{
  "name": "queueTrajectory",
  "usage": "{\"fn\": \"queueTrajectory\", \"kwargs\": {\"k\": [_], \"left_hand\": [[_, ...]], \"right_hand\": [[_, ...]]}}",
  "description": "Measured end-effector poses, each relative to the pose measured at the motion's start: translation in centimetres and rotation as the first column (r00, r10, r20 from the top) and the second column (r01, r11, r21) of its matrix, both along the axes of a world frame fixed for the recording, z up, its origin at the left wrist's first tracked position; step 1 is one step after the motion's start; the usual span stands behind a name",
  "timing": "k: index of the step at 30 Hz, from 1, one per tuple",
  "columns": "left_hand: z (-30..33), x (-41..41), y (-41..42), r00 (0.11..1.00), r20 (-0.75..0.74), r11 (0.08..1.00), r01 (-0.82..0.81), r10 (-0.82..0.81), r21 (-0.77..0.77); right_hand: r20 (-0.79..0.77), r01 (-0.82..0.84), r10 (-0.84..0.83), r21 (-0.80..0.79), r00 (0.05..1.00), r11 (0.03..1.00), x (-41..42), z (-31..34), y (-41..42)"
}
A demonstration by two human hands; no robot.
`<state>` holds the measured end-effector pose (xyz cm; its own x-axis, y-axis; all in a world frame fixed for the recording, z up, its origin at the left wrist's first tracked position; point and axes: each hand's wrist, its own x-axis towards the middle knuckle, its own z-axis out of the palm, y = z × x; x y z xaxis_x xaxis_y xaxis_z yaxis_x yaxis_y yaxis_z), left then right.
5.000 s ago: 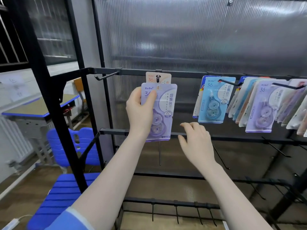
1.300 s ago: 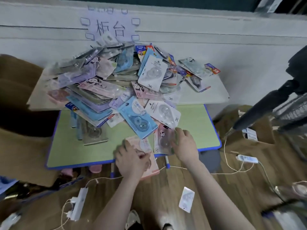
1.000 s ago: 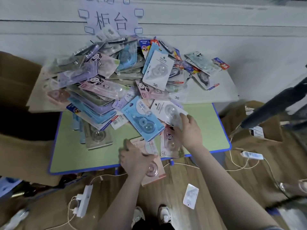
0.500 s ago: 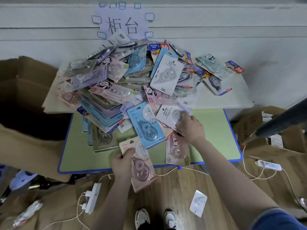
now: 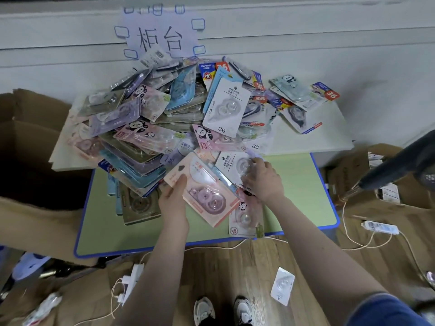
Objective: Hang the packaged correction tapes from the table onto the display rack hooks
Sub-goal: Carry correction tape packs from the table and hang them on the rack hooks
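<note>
At the near edge of the green table (image 5: pixel 294 180), the left hand (image 5: pixel 173 203) pinches a pink packaged correction tape (image 5: pixel 202 189) by its left edge, thumb on top, the pack lifted and tilted over the front of the heap (image 5: pixel 164 118). At three o'clock from it, the right hand (image 5: pixel 261 180) has its fingers curled onto a white packaged tape (image 5: pixel 231 162) lying at the heap's foot; I cannot tell whether it is gripped or only pressed.

Risks, as I judge them: pulling the white pack out could drag loose neighbours, and the panda pack (image 5: pixel 244 217) overhanging the table edge at five o'clock could slide to the floor. The one-edge pinch on the pink pack could slip. A cable (image 5: pixel 367 241) trails near the feet and could trip the person.

Counts: two hands, one pack each; one white pack (image 5: pixel 282 288) already on the floor; two shoes (image 5: pixel 204 310); one paper sign (image 5: pixel 162 36) at twelve o'clock; the heap holds several dozen packs, too overlapped to count. No display rack hooks are clearly in view.
</note>
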<state>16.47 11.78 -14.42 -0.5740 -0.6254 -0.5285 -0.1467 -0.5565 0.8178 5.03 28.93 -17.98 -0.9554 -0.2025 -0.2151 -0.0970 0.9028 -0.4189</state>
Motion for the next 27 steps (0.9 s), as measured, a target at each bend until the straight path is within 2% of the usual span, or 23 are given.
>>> {"fn": "queueTrajectory", "kwargs": {"k": [10, 14, 17, 19, 22, 24, 27], "left_hand": [[0.1, -4.1, 1.7, 0.998, -0.029, 0.998, -0.046, 0.047, 0.036], [0.4, -4.0, 1.5, 0.999, -0.023, 0.997, -0.044, 0.045, 0.066], [0.0, -3.3, 0.3, 0.999, 0.018, 0.995, -0.043, 0.042, 0.086], [-0.3, -2.9, -0.5, 0.999, 0.044, 0.995, -0.003, -0.001, 0.102], [0.1, -2.8, -1.2, 0.996, 0.021, 0.985, 0.081, -0.085, 0.153], [0.4, -3.0, -1.4, 0.984, 0.009, 0.964, 0.174, -0.180, 0.200], [0.8, -3.3, -1.5, 0.963, 0.013, 0.948, 0.262, -0.269, 0.183]], "right_hand": [[-0.060, 0.035, -0.033, 0.044, 0.998, 0.998, 0.1, -1.0, -0.6], [-0.166, 0.074, -0.087, -0.083, 0.982, 0.994, 0.9, -0.9, -1.0], [-0.204, 0.034, -0.077, -0.209, 0.976, 0.977, 1.5, -0.1, -1.4], [-0.207, -0.004, -0.042, -0.215, 0.977, 0.977, 2.0, 0.2, -1.9], [-0.222, -0.030, -0.002, -0.144, 0.975, 0.989, 2.7, 0.0, -2.9], [-0.219, 0.010, -0.039, -0.131, 0.975, 0.991, 3.3, -0.3, -3.1], [-0.221, 0.120, -0.144, -0.122, 0.964, 0.985, 4.2, -0.6, -3.3]]}}
